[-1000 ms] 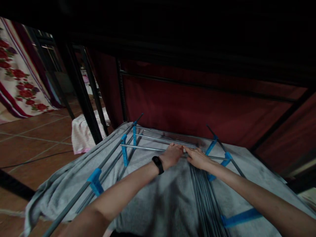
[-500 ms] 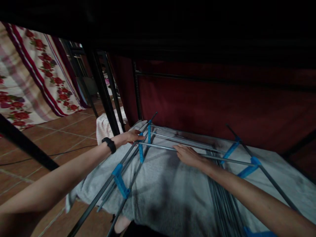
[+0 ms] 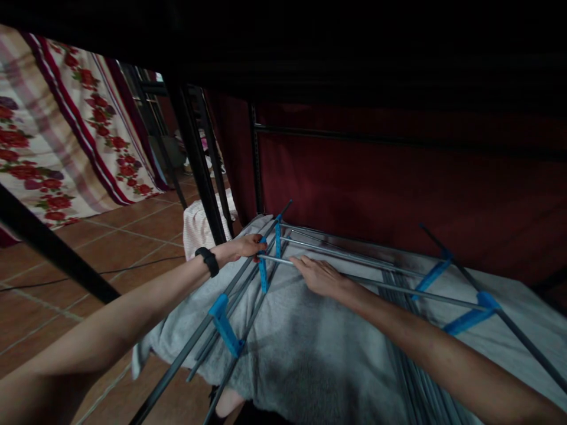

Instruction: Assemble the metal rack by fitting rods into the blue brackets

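Observation:
My left hand (image 3: 246, 245), with a black band on its wrist, is closed around the top of a blue plastic connector (image 3: 264, 276), where a metal tube meets it. To the right, my right hand (image 3: 316, 275) grips a grey metal tube (image 3: 416, 291) near its left end. That tube runs across to another blue connector (image 3: 469, 316) at the right. Nearer me, a further blue connector (image 3: 227, 328) joins two long tubes on the left side. My left fingertips are partly hidden behind the connector.
A grey blanket (image 3: 328, 360) lies under the frame, with a bundle of loose tubes (image 3: 410, 378) on it at the right. Black metal posts (image 3: 197, 159) stand at the left, and a dark structure hangs low overhead. A red cloth (image 3: 354, 177) covers the back.
My right hand has slid left along the tube, closer to my left hand. My left hand keeps its hold on the connector. The view has turned slightly left.

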The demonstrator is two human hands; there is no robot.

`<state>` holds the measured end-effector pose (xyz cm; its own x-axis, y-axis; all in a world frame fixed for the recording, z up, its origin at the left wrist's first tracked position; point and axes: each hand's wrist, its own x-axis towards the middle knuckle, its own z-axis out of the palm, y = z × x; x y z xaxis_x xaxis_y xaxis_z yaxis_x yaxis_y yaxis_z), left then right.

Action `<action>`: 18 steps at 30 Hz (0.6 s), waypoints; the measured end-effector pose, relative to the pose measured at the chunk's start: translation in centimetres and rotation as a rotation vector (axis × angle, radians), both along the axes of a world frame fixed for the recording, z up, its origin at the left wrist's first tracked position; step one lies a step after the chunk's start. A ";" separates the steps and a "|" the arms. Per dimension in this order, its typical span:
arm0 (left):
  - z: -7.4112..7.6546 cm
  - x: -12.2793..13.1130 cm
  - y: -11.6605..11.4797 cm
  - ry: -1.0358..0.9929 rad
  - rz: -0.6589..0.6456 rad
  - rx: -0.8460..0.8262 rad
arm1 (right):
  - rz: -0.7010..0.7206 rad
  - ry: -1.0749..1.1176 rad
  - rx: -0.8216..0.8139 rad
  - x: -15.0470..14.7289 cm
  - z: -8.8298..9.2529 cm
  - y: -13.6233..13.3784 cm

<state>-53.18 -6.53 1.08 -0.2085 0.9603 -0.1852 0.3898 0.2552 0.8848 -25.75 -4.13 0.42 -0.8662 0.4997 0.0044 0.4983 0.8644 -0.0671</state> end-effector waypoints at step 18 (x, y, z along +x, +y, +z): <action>0.4 1.6 -1.1 -0.412 0.023 0.001 | -0.015 0.008 -0.047 -0.2 0.1 0.8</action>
